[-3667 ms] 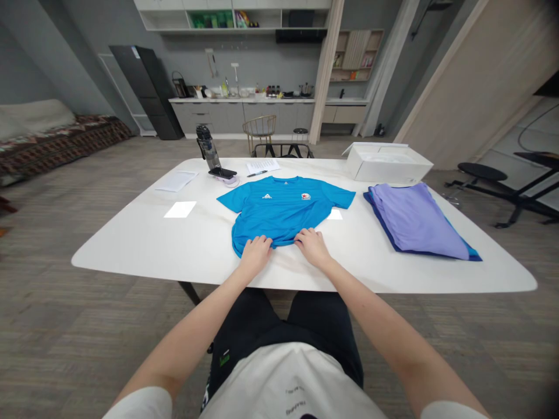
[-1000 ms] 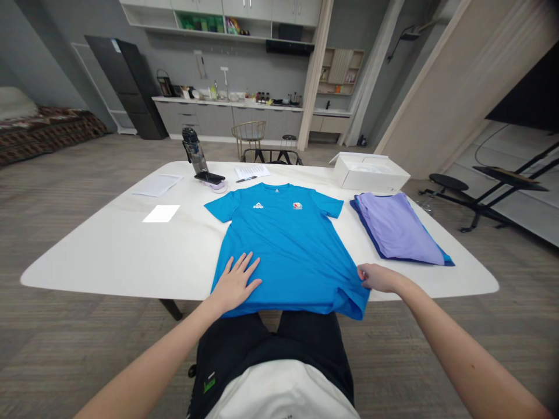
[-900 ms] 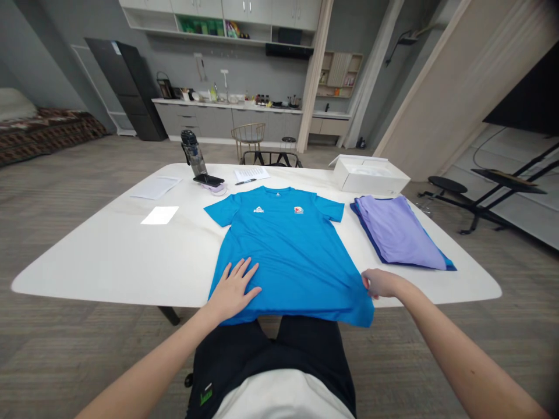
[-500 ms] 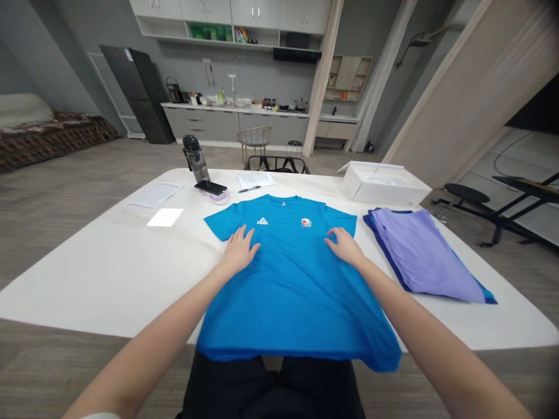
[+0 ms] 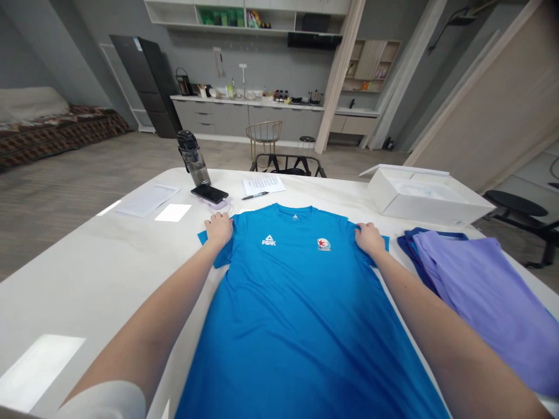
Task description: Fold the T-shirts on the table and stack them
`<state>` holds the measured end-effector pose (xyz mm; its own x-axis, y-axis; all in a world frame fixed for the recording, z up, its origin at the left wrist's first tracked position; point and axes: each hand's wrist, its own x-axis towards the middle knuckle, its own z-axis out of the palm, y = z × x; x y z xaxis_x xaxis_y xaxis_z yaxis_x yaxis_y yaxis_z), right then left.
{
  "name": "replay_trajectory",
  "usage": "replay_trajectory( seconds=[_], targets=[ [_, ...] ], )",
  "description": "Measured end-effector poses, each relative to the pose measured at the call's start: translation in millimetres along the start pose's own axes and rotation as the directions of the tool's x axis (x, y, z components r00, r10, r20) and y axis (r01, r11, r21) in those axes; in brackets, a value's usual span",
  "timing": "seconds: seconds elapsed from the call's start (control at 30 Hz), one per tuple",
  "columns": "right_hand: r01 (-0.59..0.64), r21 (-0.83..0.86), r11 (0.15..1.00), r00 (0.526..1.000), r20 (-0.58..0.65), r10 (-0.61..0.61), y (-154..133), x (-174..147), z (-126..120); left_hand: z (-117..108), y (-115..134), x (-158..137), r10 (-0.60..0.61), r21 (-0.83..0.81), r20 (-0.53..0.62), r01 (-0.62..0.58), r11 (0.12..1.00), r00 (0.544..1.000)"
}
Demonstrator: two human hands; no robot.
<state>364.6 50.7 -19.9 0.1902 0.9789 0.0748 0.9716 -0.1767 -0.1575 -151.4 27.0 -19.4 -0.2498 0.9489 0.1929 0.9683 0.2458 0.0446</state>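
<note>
A blue T-shirt (image 5: 292, 302) lies front up across the white table, its collar away from me and its lower part running out of the bottom of the view. White lettering is on one side of the chest and a round red-and-white badge on the other. My left hand (image 5: 219, 229) is closed on the left sleeve close to the shoulder, fingers curled over the cloth. On the opposite side my right hand (image 5: 370, 238) grips the right sleeve near its shoulder seam. The fingertips of both hands are partly hidden. Light creases run over the shirt's middle.
Folded purple and navy clothes (image 5: 484, 291) lie on the right, with an open white box (image 5: 430, 195) behind them. Beyond the collar are a pen (image 5: 255, 196) and a printed sheet (image 5: 264, 184). A phone (image 5: 210, 193), a water bottle (image 5: 193, 158) and papers (image 5: 147, 200) are at the left.
Both hands have moved from the shirt's chest sides outward and up to the sleeves and have closed on them. The view has come closer to the shirt.
</note>
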Motion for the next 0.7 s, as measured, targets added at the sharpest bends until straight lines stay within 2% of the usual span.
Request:
replay_trajectory(
  seconds=[0.23,0.4,0.53,0.6,0.7],
  targets=[
    [-0.033,-0.031,0.999,0.996,-0.080,0.030,2.3,12.9,12.6,17.3,-11.5,15.1,-0.001,-0.011,-0.011,0.001,1.000,1.000],
    [-0.070,-0.030,0.997,0.987,-0.144,0.065,10.4,27.2,14.3,13.7,-24.0,31.4,-0.018,-0.013,-0.003,0.018,1.000,1.000],
    [-0.079,0.002,0.997,0.983,-0.165,0.079,2.8,32.5,10.2,5.5,-20.4,36.0,-0.007,0.021,-0.024,0.007,1.000,1.000],
    [-0.049,0.004,0.999,0.985,-0.168,0.049,-7.4,34.2,7.6,0.8,-12.0,35.9,0.036,0.016,-0.085,-0.035,0.999,0.996],
    [0.062,0.015,0.998,0.983,-0.175,-0.059,-30.7,40.0,5.7,-4.3,10.9,39.9,0.213,-0.017,-0.155,-0.218,0.976,0.965]
  ],
)
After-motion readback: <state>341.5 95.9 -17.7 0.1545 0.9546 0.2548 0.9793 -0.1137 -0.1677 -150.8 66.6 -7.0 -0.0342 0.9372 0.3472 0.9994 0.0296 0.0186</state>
